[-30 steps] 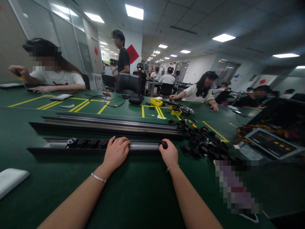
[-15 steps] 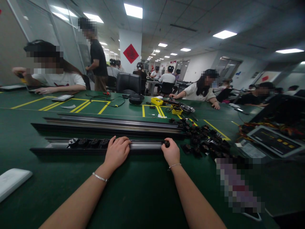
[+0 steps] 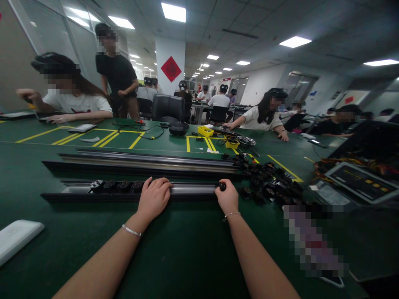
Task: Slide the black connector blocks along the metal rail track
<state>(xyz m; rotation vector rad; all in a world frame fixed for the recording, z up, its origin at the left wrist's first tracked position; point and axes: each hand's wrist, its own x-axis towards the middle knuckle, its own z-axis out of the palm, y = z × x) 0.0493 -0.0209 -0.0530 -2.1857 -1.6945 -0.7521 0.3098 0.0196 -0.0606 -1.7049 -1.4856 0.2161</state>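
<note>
A long black and silver rail (image 3: 187,190) lies across the green table (image 3: 187,249) in front of me. Several black socket modules (image 3: 115,185) sit in its left part. My left hand (image 3: 153,198) rests on top of the rail, fingers curled over its middle. My right hand (image 3: 227,198) is closed at the rail's right end, pinching a small black module (image 3: 222,186) against it. Just right of that hand lies a heap of loose black modules (image 3: 268,182).
Longer rails (image 3: 143,162) lie behind the near one. A white pad (image 3: 17,236) sits at the left edge and a device with coloured wires (image 3: 358,182) at the right. Yellow bins (image 3: 205,132) and cables lie farther back. Several people sit around; one person stands at the back left.
My hands stay on the rail; the view has shifted slightly. The standing person in black has walked from the centre back to the left, behind the seated person.
</note>
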